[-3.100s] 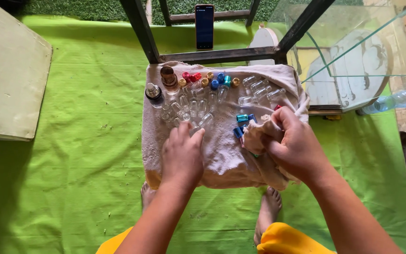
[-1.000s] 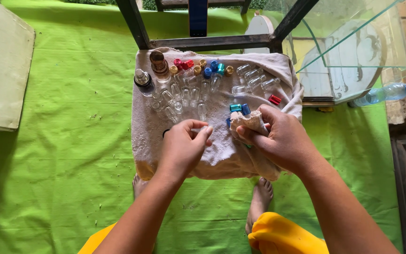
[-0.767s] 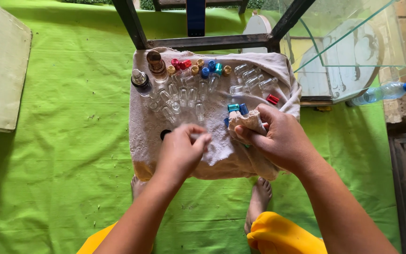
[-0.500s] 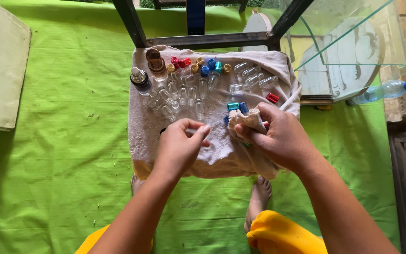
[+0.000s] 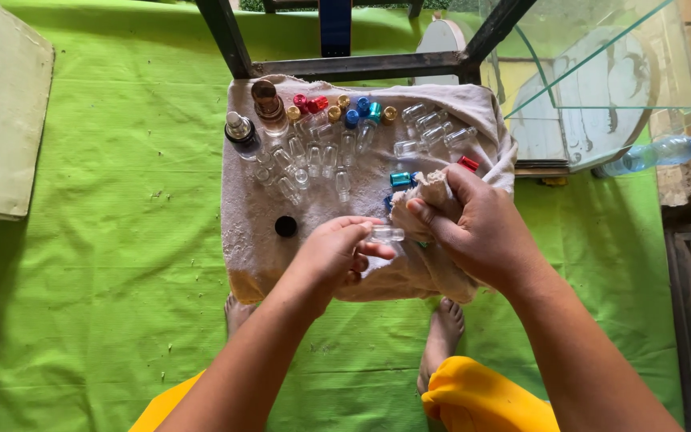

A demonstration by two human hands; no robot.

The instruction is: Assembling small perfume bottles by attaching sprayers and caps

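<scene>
The left hand (image 5: 333, 256) pinches a small clear glass vial (image 5: 383, 234) between thumb and fingertips, holding it on its side just above the near part of the towel-covered tabletop (image 5: 253, 248). The right hand (image 5: 481, 228) is clenched around a bunched fold of the cloth (image 5: 433, 188), its fingertips meeting the vial's open end. The vial looks light, rigid and breakable, and smooth enough to slip if wet; it is best gripped around its short body, as the left hand does, not by the thin lip. The cloth is soft and gives way under the fingers.

Toward the far edge lie more clear vials (image 5: 313, 156) in loose rows, with red, gold and blue caps (image 5: 345, 110) beyond them, two larger metal-capped bottles (image 5: 253, 116) at the far left corner, and a black cap (image 5: 285, 226) alone near the left edge.

Compared with half a second ago, the vial now shows clearly between the two hands, the left fingers having uncurled a little; both hands sit in nearly the same place.
</scene>
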